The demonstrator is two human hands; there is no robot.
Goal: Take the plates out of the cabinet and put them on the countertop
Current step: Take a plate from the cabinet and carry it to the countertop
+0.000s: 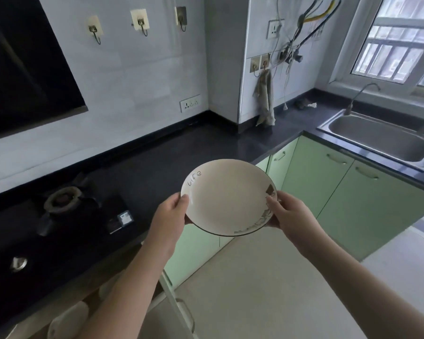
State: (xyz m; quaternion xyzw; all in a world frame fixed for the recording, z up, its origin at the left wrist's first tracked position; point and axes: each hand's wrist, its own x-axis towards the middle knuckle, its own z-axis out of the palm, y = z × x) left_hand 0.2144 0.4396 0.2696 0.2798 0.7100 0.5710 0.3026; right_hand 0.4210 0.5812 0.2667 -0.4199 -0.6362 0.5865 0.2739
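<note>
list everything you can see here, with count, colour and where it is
plate: 1, cream with dark rim, held over the countertop edge
countertop: 1, black, L-shaped along the walls
gas burner: 1, dark, left on the countertop
sink: 1, steel, right, below the window
faucet: 1, metal, behind the sink
cabinet doors: several, pale green, under the countertop
wall hooks: 3, metal, upper wall
cloth: 1, grey-brown, hanging at the corner
hands: left hand, right hand, gripping opposite rims

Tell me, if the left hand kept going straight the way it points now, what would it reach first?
Probably the dark stone countertop. The left hand points up and forward, gripping the round cream plate with a dark rim, held over the counter's front edge. Depth is hard to judge.
</note>
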